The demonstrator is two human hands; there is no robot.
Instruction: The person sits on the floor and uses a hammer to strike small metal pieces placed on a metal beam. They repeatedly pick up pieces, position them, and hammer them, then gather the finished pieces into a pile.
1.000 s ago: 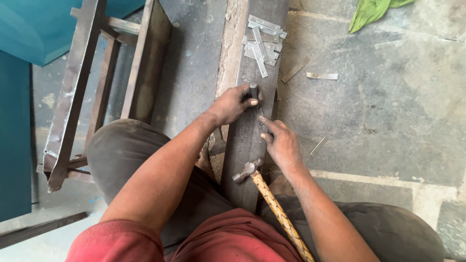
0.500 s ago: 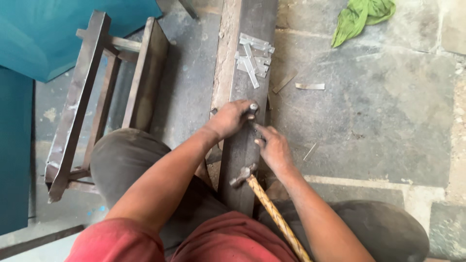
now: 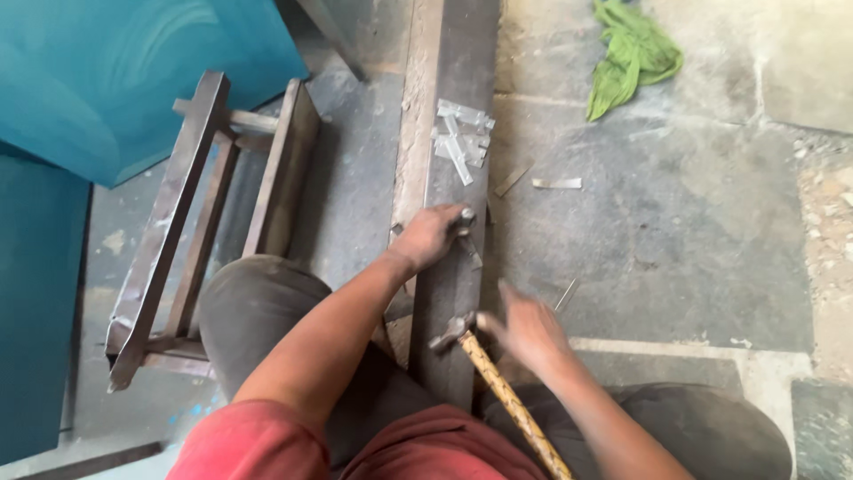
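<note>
Fingers of the left hand (image 3: 433,236) curl tight around a small metal tool (image 3: 466,233) held on the beam (image 3: 453,107). The right hand (image 3: 526,327), blurred and loosely spread, grips nothing and hovers just beside the hammer (image 3: 498,382), whose head rests on the beam. Farther up the beam lie metal strips (image 3: 462,140); a green cloth (image 3: 633,53) lies right of it, a frame (image 3: 204,213) left.

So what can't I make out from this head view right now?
- Right hand: motion-blurred, so its grip cannot be read.
- Small piece under the left hand: mostly covered by the fingers.
- Hammer: handle end cut off by the bottom edge.
- Metal strips on the beam: too small to count.
</note>
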